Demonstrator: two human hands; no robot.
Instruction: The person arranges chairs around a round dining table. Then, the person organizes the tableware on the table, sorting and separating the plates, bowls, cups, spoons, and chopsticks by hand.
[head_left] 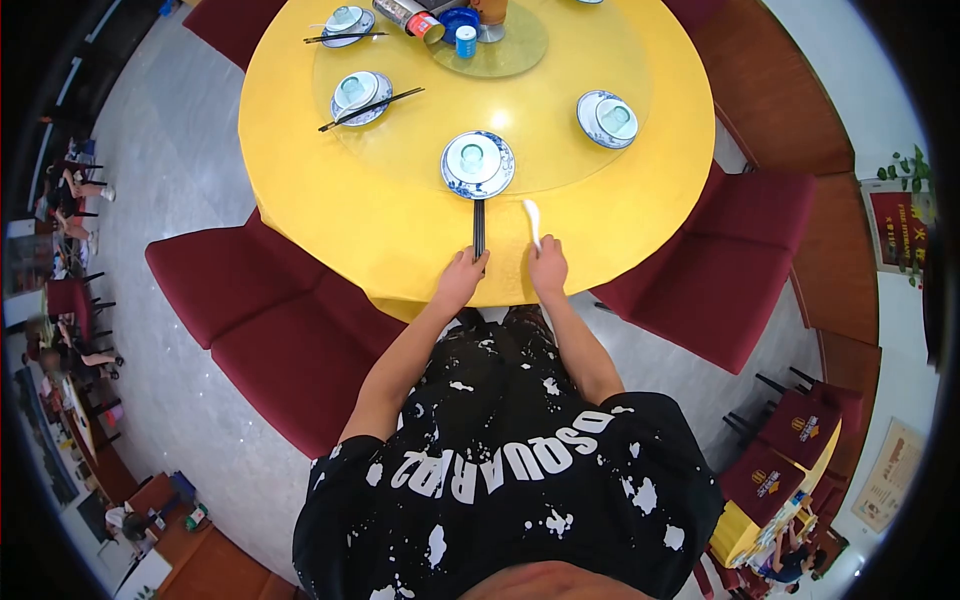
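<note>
At the near edge of the round table, my left hand (pixel 461 277) is closed around the lower ends of black chopsticks (pixel 479 225). Their far tips reach the rim of a blue-and-white plate (pixel 452 181), which carries a stacked bowl and a small glass (pixel 474 157). My right hand (pixel 547 267) pinches the handle of a white spoon (pixel 533 218), its bowl end pointing away from me. The spoon lies to the right of the chopsticks, apart from the plate.
The yellow table (pixel 400 235) has a glass turntable (pixel 515 55) bearing a blue-and-white can (pixel 466 40) and other items. More place settings stand around, one with chopsticks across its plate (pixel 361 98). Maroon chairs (pixel 290 340) flank me on both sides. People sit farther off.
</note>
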